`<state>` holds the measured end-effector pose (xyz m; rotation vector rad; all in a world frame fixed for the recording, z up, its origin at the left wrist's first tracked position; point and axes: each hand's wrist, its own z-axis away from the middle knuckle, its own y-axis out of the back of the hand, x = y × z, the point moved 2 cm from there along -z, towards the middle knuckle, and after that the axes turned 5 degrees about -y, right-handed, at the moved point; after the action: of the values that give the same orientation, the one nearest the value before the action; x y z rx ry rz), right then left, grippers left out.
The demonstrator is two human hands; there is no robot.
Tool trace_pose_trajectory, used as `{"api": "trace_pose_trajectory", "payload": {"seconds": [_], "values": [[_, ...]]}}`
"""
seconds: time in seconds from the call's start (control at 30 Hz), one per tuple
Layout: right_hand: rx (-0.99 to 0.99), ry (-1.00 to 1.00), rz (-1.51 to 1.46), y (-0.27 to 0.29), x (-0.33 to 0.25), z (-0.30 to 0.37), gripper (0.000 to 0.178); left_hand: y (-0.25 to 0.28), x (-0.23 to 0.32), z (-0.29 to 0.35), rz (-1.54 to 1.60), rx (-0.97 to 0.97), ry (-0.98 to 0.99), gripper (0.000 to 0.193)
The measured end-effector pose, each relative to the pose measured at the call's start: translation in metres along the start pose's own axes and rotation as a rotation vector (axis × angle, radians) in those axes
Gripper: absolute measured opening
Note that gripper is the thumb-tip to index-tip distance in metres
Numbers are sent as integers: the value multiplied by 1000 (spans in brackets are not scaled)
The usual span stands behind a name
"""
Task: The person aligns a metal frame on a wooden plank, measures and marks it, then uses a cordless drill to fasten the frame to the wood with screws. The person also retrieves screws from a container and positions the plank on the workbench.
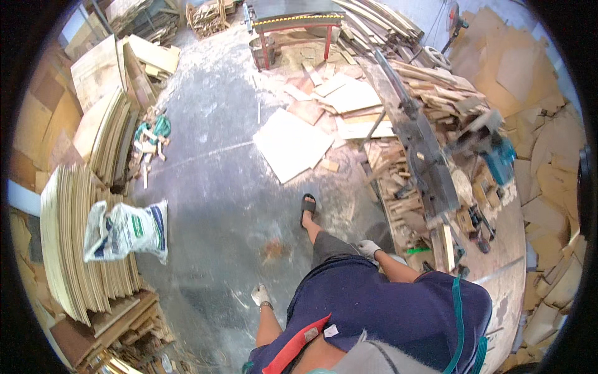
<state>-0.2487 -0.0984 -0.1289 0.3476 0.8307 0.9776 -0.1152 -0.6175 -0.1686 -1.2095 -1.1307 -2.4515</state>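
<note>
My left hand (261,295), in a whitish work glove, hangs low at my side over the grey floor. It looks loosely open and nothing shows in it. Beside my right thigh is my right hand (369,249), gloved too, close to my dark shorts (333,248); its fingers are too small and turned away to read. One foot in a dark sandal (308,204) is forward on the floor. Ahead of it lies a pale square board (293,144). To my right, a long dark metal machine rail (430,162) runs along a workbench.
Stacked thin wood sheets (87,243) stand at left, with a white sack (128,230) on them. Scrap wood (414,206) heaps beside the rail. Farther off are a red-legged table (296,25) and a standing fan (453,22). Smooth floor (205,143) runs ahead.
</note>
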Motion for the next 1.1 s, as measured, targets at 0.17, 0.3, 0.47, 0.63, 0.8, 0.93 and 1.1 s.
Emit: {"api": "trace_pose_trajectory", "payload": {"seconds": [0.17, 0.3, 0.47, 0.63, 0.8, 0.93, 1.1], "values": [[92, -35, -139, 101, -54, -135, 39, -63, 110, -62, -117, 12, -22, 24], [39, 53, 57, 199, -126, -213, 41, -93, 162, -116, -856, -108, -1148, 40], [63, -161, -326, 310, -154, -304, 32, -167, 266, -166, -417, -287, -20, 47], [97, -206, -327, 391, -170, -398, 32, -230, 340, -245, -476, -371, 66, 49], [-30, -312, -456, 395, -126, -475, 43, -290, 461, -369, -521, -423, 111, 52], [101, -275, -377, 422, -130, -528, 31, -363, 582, -518, -534, -348, -51, 61], [112, -366, -611, 510, -210, -638, 25, -477, 796, -693, -53, -82, -357, 64]]}}
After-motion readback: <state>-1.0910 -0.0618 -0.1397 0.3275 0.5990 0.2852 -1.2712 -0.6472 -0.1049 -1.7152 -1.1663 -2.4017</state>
